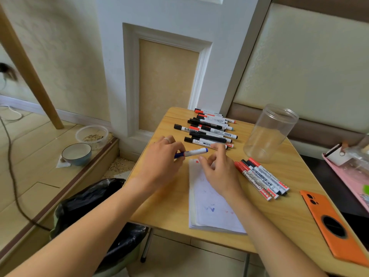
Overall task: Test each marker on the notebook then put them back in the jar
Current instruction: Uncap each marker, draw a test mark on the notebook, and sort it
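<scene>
At frame centre, the left hand [161,156] is gripping a blue-capped white marker [191,152] above the white paper notebook [213,204]; the right hand [219,168], fingers loosely curled and empty, is reaching for its cap. Uncapping likely comes next. The clear plastic jar [269,132] is standing empty at right on the small wooden table [171,206] against a cream panelled wall [167,82].

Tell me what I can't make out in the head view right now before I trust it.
- Blue marker: left hand covers its rear end.
- Notebook: right hand hides the top of the page; ink marks too faint to match to markers.
- Marker pile: overlapping, count unclear.
- Jar: lies tipped; looks empty.
- Orange phone case: cut by the right edge.
</scene>
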